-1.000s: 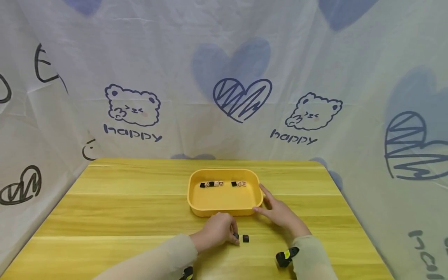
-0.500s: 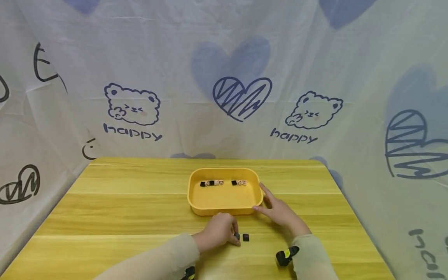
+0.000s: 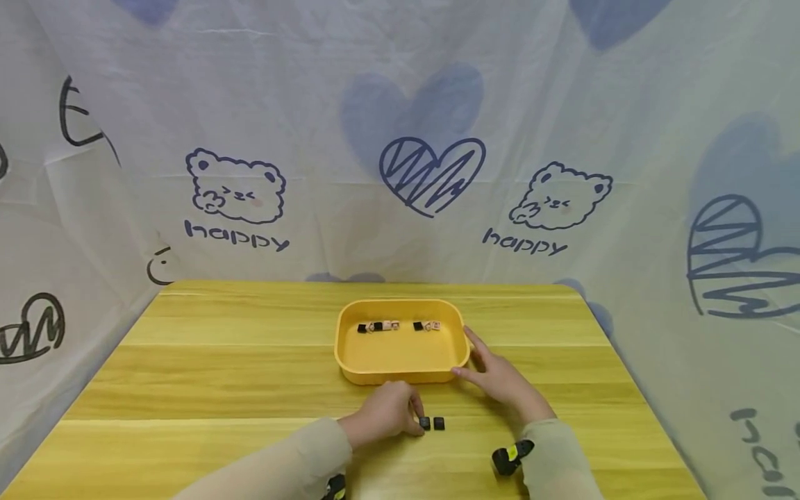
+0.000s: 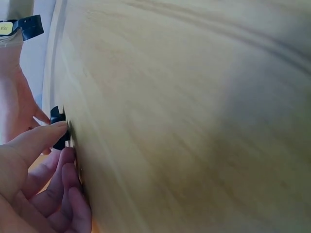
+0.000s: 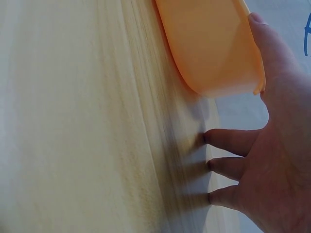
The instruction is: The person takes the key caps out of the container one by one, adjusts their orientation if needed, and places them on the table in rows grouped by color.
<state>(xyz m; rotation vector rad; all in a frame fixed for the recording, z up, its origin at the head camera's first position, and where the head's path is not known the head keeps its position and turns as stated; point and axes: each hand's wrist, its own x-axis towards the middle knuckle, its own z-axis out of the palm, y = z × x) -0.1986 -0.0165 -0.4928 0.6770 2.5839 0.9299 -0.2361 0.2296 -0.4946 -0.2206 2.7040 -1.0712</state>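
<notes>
My left hand (image 3: 386, 410) is low over the table in front of the yellow tray (image 3: 400, 378). Its thumb and index finger pinch a small black keycap (image 3: 425, 423) at its left side, seen edge-on in the left wrist view as a dark piece (image 4: 59, 141) at the thumb tip. Just right of it sits a second black keycap (image 3: 439, 423), with a narrow gap between. At the tray's front right corner my right hand (image 3: 500, 378) is spread, thumb and a fingertip touching the tray; in the right wrist view, several straight fingers (image 5: 228, 167) reach to the table.
Inside the tray, small black and white pieces (image 3: 378, 326) form a row at the left, and a shorter row (image 3: 427, 326) stands to the right. The wooden table (image 3: 219, 389) ends at a printed cloth (image 3: 325, 208) behind and at both sides.
The left fingers have drawn slightly left, so more of the keycap by them shows, and it sits a little nearer the second one. The right hand and tray stay put.
</notes>
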